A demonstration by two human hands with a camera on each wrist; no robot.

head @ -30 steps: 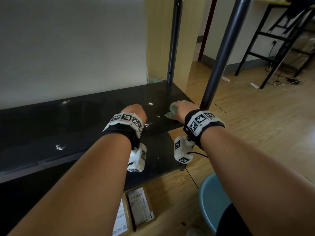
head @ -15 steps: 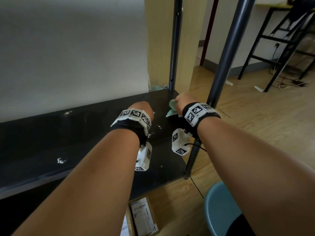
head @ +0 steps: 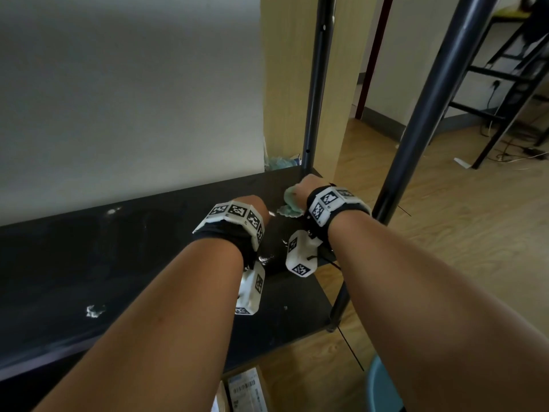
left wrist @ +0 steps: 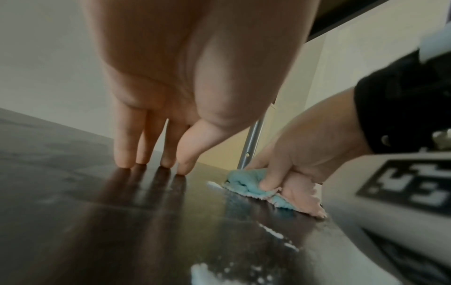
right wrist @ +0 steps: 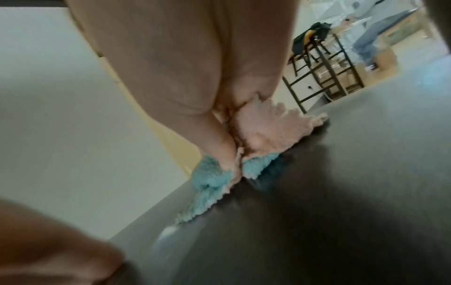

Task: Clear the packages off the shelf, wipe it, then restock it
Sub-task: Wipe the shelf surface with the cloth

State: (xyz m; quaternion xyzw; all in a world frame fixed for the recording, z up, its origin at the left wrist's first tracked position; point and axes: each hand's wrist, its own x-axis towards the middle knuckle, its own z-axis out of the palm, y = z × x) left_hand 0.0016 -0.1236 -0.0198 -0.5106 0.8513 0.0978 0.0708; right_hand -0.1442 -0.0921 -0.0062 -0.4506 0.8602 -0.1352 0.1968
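A: Where are the hands now?

B: The right hand (head: 307, 187) bunches the cleaning cloth (left wrist: 246, 183), thumb and fingers curled round it, and presses it on the black shelf (head: 133, 263). It is now at the far right corner, just beside the rear post (head: 316, 84). A second ago it was nearer the front post (head: 427, 114), so the cloth has travelled toward the back edge. The left hand (left wrist: 156, 135) has followed a little forward too; its fingers (left wrist: 124, 154) are straight and close together, tips standing on the shelf, and it holds nothing.

A: What does this mean for the task?

B: I judge the wiping step is in progress, and the right end is nearly covered. White spots (head: 95, 310) are still on the left part, so I think more wiping is needed there. The packages (head: 246, 391) lie on the floor (head: 460, 233) under the shelf's front edge; restocking is not yet begun.

A: And how does the cloth lie?

B: It is crumpled, blue on one face and pink on the other. Its long axis seems to run about from the front-right to the rear-left of the shelf, with the blue end pointing to the wall (head: 118, 99). A clear direction I cannot tell, because it is bunched.
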